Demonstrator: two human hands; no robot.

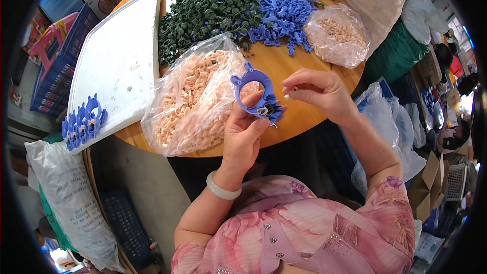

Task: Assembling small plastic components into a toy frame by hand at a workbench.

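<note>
The round wooden table (284, 68) is the largest thing. At its left side lies a white tray (114, 56), carrying a row of blue figures (83, 122) in the near corner. A big clear bag (220, 45), with its mouth open, is filled with peach-coloured pieces. Behind it, loose blue parts (286, 12) and dark green parts (210, 23) make heaps on the wood. A smaller clear bag (345, 57) contains similar peach pieces. The right hand (322, 91) is partly curled, pinching a small pale piece (289, 95). The left hand (243, 129) grasps a blue ring-shaped part (265, 100) over the table's near edge.
</note>
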